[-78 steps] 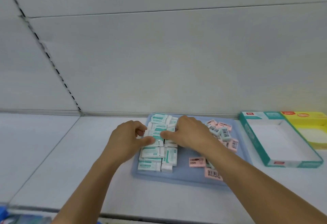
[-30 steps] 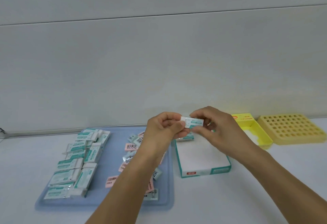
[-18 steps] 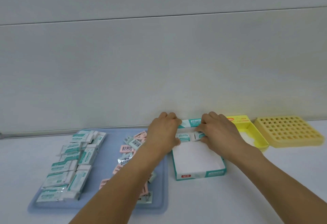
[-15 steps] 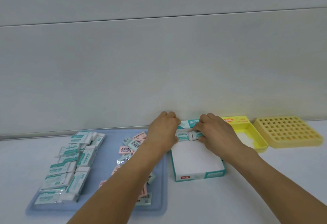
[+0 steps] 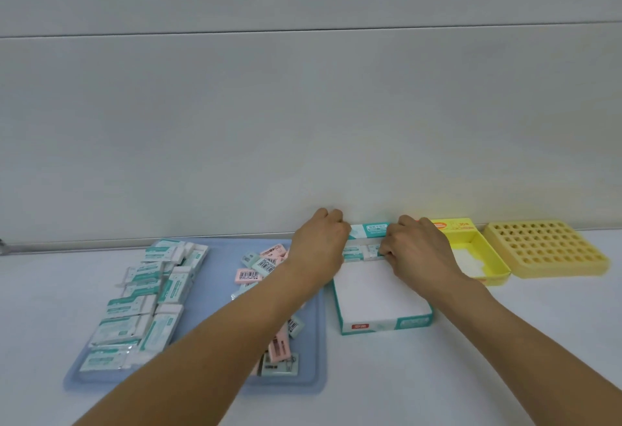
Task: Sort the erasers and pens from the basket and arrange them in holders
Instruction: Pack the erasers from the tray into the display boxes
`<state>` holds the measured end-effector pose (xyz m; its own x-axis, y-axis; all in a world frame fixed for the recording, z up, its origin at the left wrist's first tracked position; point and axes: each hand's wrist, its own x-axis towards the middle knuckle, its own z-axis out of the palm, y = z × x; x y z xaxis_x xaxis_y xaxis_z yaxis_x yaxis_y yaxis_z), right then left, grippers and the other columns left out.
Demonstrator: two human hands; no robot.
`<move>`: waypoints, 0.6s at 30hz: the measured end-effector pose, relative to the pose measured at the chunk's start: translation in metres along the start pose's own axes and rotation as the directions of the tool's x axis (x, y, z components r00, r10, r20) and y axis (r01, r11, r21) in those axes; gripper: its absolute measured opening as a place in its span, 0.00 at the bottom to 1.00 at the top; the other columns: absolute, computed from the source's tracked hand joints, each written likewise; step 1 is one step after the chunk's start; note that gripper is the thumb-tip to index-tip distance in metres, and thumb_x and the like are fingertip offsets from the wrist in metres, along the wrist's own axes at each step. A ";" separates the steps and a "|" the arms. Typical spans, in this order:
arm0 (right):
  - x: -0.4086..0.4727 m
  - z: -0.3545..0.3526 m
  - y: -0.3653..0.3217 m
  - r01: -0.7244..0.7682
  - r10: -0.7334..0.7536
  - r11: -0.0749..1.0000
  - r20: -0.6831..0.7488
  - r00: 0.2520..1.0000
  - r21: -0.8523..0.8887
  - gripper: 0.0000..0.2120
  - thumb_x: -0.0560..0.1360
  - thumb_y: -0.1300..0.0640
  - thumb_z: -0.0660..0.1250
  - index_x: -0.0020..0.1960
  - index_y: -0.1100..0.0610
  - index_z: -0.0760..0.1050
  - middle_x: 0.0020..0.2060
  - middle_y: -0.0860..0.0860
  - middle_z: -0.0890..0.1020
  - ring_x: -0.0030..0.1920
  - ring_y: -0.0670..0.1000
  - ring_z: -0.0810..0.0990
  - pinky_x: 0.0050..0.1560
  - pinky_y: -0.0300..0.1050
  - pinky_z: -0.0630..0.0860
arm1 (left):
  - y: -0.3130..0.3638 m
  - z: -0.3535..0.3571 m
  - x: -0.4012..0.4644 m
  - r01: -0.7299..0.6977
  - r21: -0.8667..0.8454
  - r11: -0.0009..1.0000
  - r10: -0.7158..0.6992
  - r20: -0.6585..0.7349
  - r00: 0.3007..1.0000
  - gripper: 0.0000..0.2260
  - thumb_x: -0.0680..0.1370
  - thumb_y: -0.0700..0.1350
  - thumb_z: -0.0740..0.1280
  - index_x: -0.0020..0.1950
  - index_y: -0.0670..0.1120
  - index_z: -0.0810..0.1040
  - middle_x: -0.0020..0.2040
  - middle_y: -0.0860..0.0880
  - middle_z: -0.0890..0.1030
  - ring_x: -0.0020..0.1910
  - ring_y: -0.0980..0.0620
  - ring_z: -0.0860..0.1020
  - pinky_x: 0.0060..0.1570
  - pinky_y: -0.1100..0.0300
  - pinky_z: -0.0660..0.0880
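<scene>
Two white-and-teal erasers (image 5: 363, 252) lie side by side at the far end of the teal box (image 5: 380, 297). My left hand (image 5: 319, 245) and my right hand (image 5: 415, 250) are at the two ends of this pair, fingers curled against them. The blue tray (image 5: 313, 341) to the left holds several white-teal erasers (image 5: 144, 304) in a heap and several small pink and pale green erasers (image 5: 255, 269), some hidden under my left forearm.
A yellow box (image 5: 478, 257) stands right of the teal box, with something white inside. Further right is a yellow holder with many round holes (image 5: 545, 249). A grey wall rises directly behind everything. White tabletop lies in front.
I carried erasers from the tray to the teal box and lowered them to its far end. Over the last half second both hands stayed there, shifting only slightly.
</scene>
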<state>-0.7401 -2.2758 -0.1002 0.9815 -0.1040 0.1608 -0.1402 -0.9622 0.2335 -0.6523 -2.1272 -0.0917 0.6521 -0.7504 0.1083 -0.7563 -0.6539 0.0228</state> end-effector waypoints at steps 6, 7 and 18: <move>-0.005 -0.016 -0.019 -0.085 0.085 0.996 -0.038 0.996 0.012 0.11 0.79 0.50 0.59 0.55 0.47 0.79 0.50 0.47 0.76 0.55 0.53 0.72 0.49 0.48 0.63 | -0.013 -0.018 -0.025 0.030 -0.360 0.933 -0.051 -0.050 0.997 0.24 0.75 0.47 0.71 0.70 0.48 0.72 0.66 0.49 0.72 0.63 0.49 0.70 0.60 0.55 0.69; -0.007 -0.022 -0.025 -0.081 0.090 0.994 -0.116 0.989 0.078 0.10 0.78 0.50 0.61 0.55 0.48 0.80 0.49 0.49 0.77 0.54 0.54 0.74 0.48 0.49 0.64 | -0.018 -0.022 -0.041 0.020 -0.441 0.897 -0.082 -0.122 0.989 0.25 0.75 0.48 0.71 0.71 0.50 0.71 0.67 0.51 0.72 0.64 0.50 0.70 0.62 0.57 0.68; 0.042 -0.084 -0.199 0.374 -0.398 0.754 -0.077 0.914 0.540 0.11 0.81 0.51 0.59 0.57 0.49 0.79 0.49 0.48 0.79 0.52 0.50 0.76 0.47 0.47 0.72 | -0.195 -0.042 -0.191 0.496 -0.261 0.828 -0.527 -0.063 0.847 0.15 0.79 0.47 0.66 0.66 0.51 0.76 0.63 0.51 0.77 0.61 0.50 0.73 0.55 0.61 0.65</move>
<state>-0.6819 -2.0676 -0.0597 0.9429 0.3077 0.1274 0.3319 -0.9001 -0.2822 -0.6314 -1.8522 -0.0750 0.9480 -0.2848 0.1423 -0.3168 -0.8883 0.3324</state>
